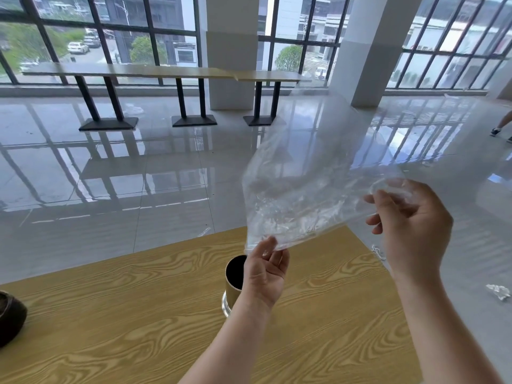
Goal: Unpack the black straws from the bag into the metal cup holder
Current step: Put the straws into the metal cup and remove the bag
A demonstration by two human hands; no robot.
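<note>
Both your hands hold the clear bag (318,189) up above the metal cup holder (234,284); your left hand (266,270), just in front of the holder, pinches the bag's lower corner between thumb and fingertips; your right hand (412,225), higher and to the holder's right, curls its fingers on the bag's edge; the holder stands upright on the wooden table (138,314), its mouth dark; whether straws stand inside cannot be told
</note>
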